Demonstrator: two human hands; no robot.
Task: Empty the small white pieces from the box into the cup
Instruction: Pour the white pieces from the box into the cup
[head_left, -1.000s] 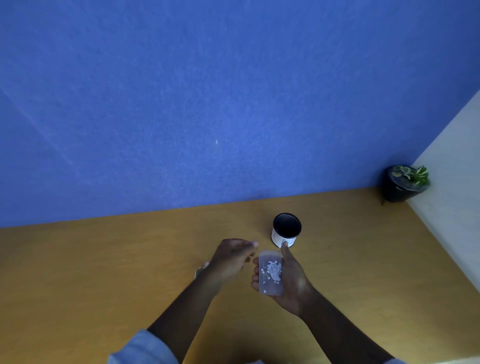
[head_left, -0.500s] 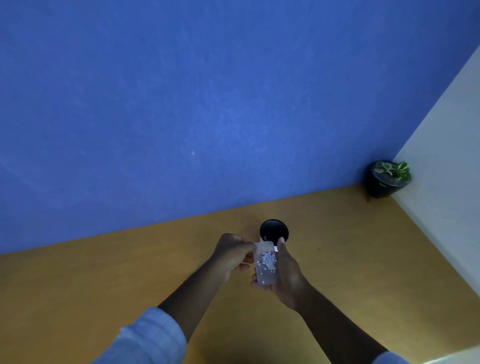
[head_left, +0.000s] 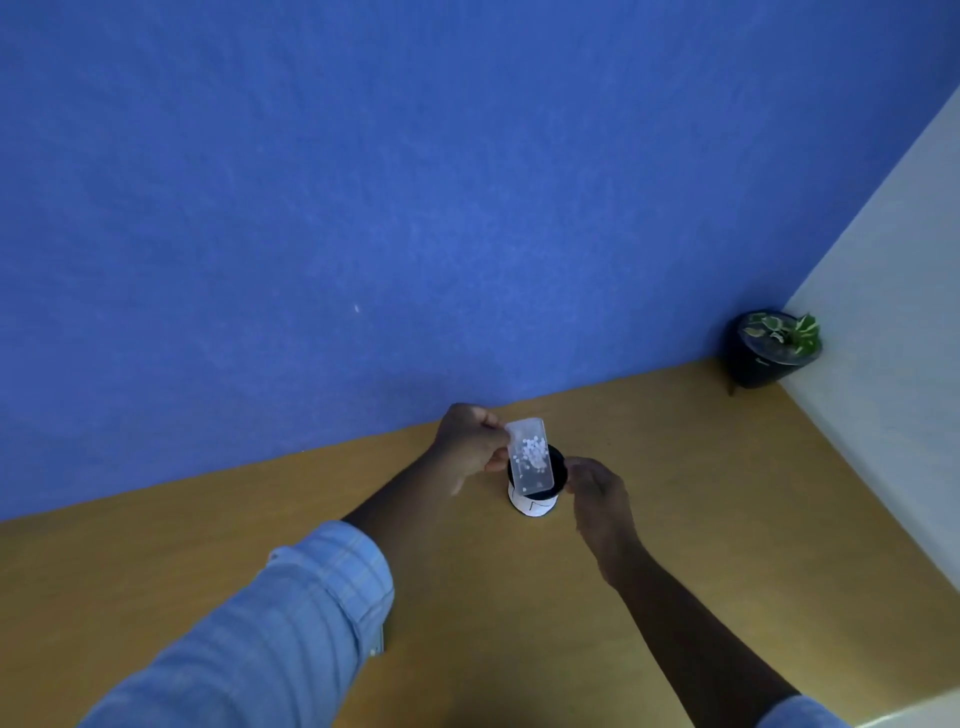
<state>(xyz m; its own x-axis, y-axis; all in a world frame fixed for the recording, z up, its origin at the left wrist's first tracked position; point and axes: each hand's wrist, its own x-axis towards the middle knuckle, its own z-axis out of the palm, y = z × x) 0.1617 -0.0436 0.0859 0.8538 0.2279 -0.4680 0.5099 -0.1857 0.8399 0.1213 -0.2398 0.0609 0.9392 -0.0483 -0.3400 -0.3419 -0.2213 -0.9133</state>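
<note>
My left hand (head_left: 470, 441) grips a small clear plastic box (head_left: 530, 457) by its upper left edge. The box is tilted over the mouth of the cup, and several small white pieces (head_left: 531, 451) lie inside it. The cup (head_left: 537, 506), white outside and black inside, stands on the wooden table with the box hiding much of its opening. My right hand (head_left: 597, 488) is at the cup's right side, its curled thumb and fingertips against the wall.
A black pot with a green plant (head_left: 771, 348) stands in the far right corner. A blue wall runs behind the wooden table (head_left: 727, 493), and a white wall closes the right. A small flat object (head_left: 383, 642) peeks out under my left sleeve.
The box passed from my right hand to my left and now tilts over the cup. My right hand dropped to the cup's right side. The camera view shifted.
</note>
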